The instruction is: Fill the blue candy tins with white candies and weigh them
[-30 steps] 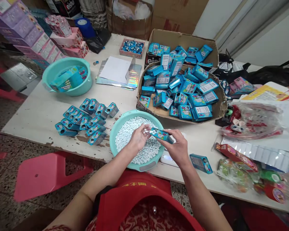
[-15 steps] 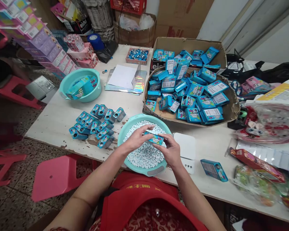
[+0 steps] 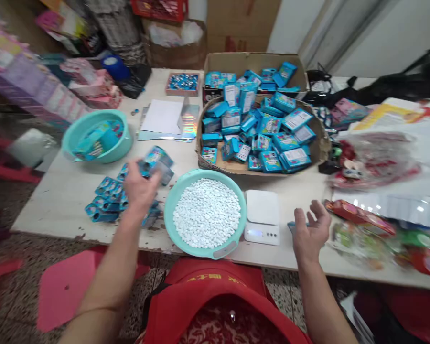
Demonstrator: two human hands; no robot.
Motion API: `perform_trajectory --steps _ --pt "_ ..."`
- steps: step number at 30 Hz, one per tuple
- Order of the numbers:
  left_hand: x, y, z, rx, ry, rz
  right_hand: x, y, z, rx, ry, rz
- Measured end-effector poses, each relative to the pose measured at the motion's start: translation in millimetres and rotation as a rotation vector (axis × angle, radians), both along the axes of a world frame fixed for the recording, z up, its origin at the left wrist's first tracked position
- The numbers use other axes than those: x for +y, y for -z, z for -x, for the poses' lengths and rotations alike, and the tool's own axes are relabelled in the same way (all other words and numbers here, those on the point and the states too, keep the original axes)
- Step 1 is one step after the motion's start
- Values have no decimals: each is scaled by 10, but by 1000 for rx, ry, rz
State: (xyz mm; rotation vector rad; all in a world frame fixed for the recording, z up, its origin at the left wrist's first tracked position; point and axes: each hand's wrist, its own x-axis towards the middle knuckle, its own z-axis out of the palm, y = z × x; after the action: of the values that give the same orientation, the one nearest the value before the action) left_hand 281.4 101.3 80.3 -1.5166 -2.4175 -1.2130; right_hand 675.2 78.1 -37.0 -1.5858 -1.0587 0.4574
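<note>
Two hands well apart in the head view. Left hand (image 3: 139, 184) grips a blurred blue candy box (image 3: 158, 161) over the box pile (image 3: 105, 203), centre-left. Right hand (image 3: 310, 233) is spread open and empty near the scale (image 3: 262, 210). Best laid flat, in line with the pile.

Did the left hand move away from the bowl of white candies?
Yes. The left hand has swung left, off the bowl of white candies, and is now over the pile of little blue tins beside it.

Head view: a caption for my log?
Left hand over the cluster of small blue boxes, right hand open beside the white scale, basin of white tablets between.
</note>
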Motion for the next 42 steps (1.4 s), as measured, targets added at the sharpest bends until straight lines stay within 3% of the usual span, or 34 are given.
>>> perform_trajectory --steps 1,4,7,11,14,18,20,22,26,29,35,42 --pt "143 15 181 67 -75 11 -32 97 -237 -89 99 57" --pt "634 142 628 110 -142 169 -176 369 -777 -252 178 232" --pt "996 383 868 -10 -178 342 -269 595 -981 -281 158 416" --pt "1068 616 1017 9 -158 516 -267 756 -1008 -196 133 498" --pt "936 599 1039 133 -185 453 -257 717 -994 -183 131 479" --pt "645 573 758 210 -46 186 -175 540 -787 -178 32 330" --pt "461 691 430 215 69 75 -61 476 -578 -173 -99 241" --pt "275 903 5 213 244 35 78 453 -352 -171 -229 208" --pt "0 1372 -828 170 630 260 211 472 -107 -158 -315 201" --pt "-91 1552 -1188 214 673 427 63 505 -223 -105 -204 190" --pt "-41 1529 -1242 388 716 596 -462 644 -707 72 112 406" --pt "-21 1476 -1078 379 744 683 -685 816 -793 124 158 457"
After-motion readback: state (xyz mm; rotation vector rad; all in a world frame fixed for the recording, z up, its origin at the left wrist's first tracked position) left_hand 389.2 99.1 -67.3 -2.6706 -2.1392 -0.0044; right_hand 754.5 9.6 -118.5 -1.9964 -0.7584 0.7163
